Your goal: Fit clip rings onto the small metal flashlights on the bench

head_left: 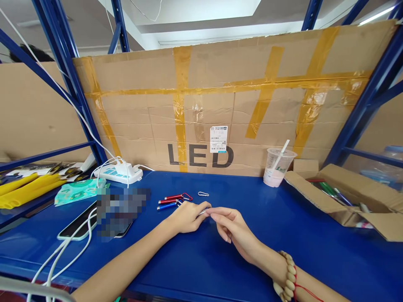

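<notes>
My left hand (186,217) and my right hand (229,225) meet over the blue table (195,260). Both pinch a small silver thing (204,211) between their fingertips; I cannot make out what it is. Just behind my left hand lie three small pen-like lights, two red (174,198) and one blue (166,206), with a red clip at their end. A loose silver clip (203,193) lies a little further back. My right wrist wears a bead bracelet (287,279).
A phone on a white cable (77,228) lies at the left, beside a blurred patch. A white power strip (121,173) and a green pack (78,192) sit behind. A plastic cup with a straw (277,167) and an open carton of pens (343,197) stand right. A cardboard wall (201,109) closes the back.
</notes>
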`<state>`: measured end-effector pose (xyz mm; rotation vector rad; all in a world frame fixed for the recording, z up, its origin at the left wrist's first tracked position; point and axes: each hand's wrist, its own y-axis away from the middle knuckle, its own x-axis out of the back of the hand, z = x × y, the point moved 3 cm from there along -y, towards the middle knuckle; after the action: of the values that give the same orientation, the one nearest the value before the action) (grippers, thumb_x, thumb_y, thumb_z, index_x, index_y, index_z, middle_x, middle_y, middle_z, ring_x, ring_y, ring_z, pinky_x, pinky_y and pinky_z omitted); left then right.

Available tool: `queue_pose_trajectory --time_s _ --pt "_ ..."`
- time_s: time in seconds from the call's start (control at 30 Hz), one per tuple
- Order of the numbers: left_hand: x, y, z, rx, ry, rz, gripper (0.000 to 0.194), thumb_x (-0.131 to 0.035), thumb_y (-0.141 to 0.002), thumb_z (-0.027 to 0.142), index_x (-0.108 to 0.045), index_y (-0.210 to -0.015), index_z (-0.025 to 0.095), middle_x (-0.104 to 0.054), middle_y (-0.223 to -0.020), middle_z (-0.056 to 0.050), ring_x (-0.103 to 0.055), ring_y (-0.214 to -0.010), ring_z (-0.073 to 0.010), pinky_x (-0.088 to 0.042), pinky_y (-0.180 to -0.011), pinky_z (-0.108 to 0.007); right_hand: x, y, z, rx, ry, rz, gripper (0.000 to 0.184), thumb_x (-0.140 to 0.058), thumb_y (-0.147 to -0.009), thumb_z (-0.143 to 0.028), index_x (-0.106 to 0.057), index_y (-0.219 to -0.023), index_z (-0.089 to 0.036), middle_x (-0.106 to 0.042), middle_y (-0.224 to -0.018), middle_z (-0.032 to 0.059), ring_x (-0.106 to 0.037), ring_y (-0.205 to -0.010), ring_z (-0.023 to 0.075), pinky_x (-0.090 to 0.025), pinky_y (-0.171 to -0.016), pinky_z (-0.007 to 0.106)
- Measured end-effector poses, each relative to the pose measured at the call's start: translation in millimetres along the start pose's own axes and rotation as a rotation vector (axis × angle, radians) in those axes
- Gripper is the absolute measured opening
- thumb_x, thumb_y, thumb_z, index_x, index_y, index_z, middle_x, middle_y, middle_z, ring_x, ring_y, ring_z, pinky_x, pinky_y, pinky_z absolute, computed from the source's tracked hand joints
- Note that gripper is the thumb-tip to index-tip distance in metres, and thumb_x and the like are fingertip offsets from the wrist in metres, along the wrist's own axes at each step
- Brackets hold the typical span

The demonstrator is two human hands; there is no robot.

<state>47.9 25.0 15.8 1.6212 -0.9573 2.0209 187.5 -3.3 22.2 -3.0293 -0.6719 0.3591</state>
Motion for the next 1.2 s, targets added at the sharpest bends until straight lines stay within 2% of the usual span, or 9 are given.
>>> queue_pose_trajectory --time_s 0.27,0.5,0.7,0.9,1.2 --pt "1.2 -1 1 -0.002 0.004 0.010 0.024 -0.028 -0.092 0.030 -0.046 -0.102 0.018 -0.064 -0.074 0.000 -0.062 -0.063 -0.0162 -0.037 -0.052 -0.021 1 -2 2 -0.028 -0.031 -0.009 0.030 -0.068 -0.066 -0.038 -0.071 -0.084 -0.014 -0.047 -0.042 -0.0035 -0.028 -0.034 0.0025 -0.017 -0.036 0.019" --pt "0.5 0 0 0.013 0.003 -0.005 0.024 -0.030 -0.091 0.030 -0.046 -0.105 0.019 -0.066 -0.081 -0.001 -0.063 -0.067 -0.0170 -0.040 -0.055 -0.021 0 -2 3 -0.049 0.004 -0.009 0.033 -0.069 -0.065 -0.039 -0.070 -0.085 -0.013 -0.036 -0.035 -0.0067 -0.027 -0.035 0.0035 -0.017 -0.037 0.020" --pt "2.1 0 3 0.010 -0.024 -0.018 0.024 -0.030 -0.091 0.028 -0.047 -0.106 0.018 -0.065 -0.077 -0.002 -0.063 -0.066 -0.0180 -0.040 -0.054 -0.022 1 -1 4 -0.068 0.035 0.028 0.039 -0.072 -0.062 -0.040 -0.067 -0.091 -0.014 -0.040 -0.039 -0.0066 -0.029 -0.035 0.0035 -0.018 -0.038 0.020" --pt "2.2 0 3 0.020 -0.075 -0.015 0.022 -0.034 -0.090 0.027 -0.048 -0.104 0.018 -0.064 -0.072 -0.001 -0.062 -0.063 -0.0170 -0.039 -0.052 -0.021 1 -3 10 -0.075 0.045 0.017 0.041 -0.071 -0.062 -0.045 -0.064 -0.087 -0.014 -0.033 -0.038 -0.0086 -0.027 -0.035 0.0040 -0.017 -0.037 0.020" --pt "4.0 1 5 0.014 -0.106 -0.016 0.020 -0.034 -0.091 0.025 -0.047 -0.103 0.018 -0.063 -0.070 0.000 -0.062 -0.062 -0.0165 -0.038 -0.050 -0.021 1 -5 11 -0.109 0.031 0.008 0.043 -0.070 -0.064 -0.047 -0.058 -0.091 -0.015 -0.031 -0.039 -0.0098 -0.023 -0.036 0.0032 -0.017 -0.038 0.020"
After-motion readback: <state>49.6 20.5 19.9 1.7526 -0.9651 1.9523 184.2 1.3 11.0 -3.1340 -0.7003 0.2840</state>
